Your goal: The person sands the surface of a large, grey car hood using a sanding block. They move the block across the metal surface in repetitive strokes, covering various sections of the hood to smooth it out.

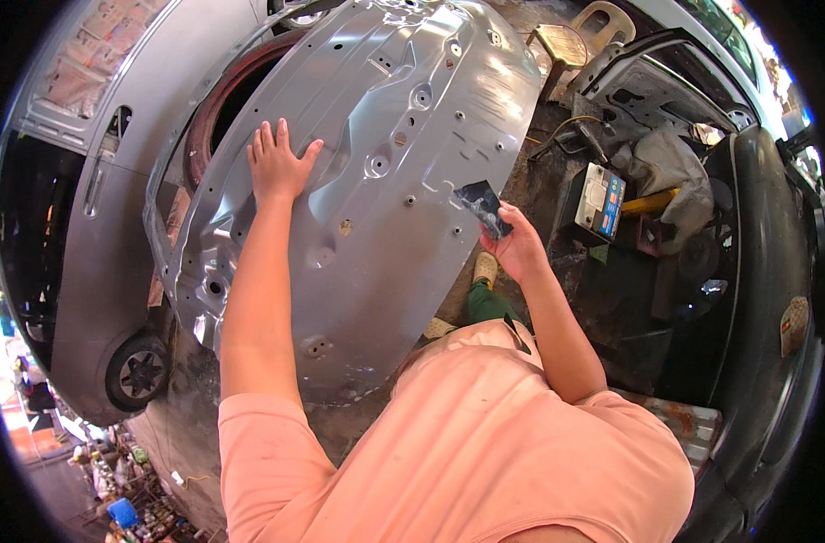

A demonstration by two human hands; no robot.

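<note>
Grimy flr (193, 385); gry metal panel (371, 222), shiny, ridged & holed.

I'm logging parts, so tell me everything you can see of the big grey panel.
The grey panel looks like pressed sheet metal, shiny in patches, with ridges, hollows and round holes. It spans the upper middle, tilt unclear. The left hand, fingers spread, rests on it; a dark sheet overlaps its right edge in view.

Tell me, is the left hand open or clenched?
Open: the left hand lies on the grey sheet-metal car panel, its fingers outstretched.
</note>
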